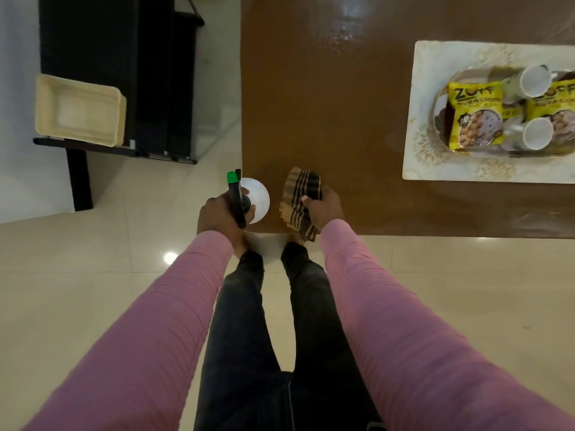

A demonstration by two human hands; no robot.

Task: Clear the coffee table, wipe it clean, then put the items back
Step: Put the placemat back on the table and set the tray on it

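Observation:
I look straight down at a glossy brown coffee table (329, 113). My left hand (217, 217) grips a white spray bottle (256, 197) with a black trigger and green nozzle, held at the table's near left corner. My right hand (323, 206) holds a brown and black striped cloth (300, 200) on the table's near edge. At the right of the table lies a white patterned mat (423, 113). On it stands a clear tray (441, 104) with yellow snack packets (474, 115) and two white cups (533, 80).
A beige empty tray (77, 110) rests on a black low stand (118, 73) to the left of the table. Glossy cream floor tiles (93, 275) surround me. Wet droplets (345, 32) glisten on the far part of the table.

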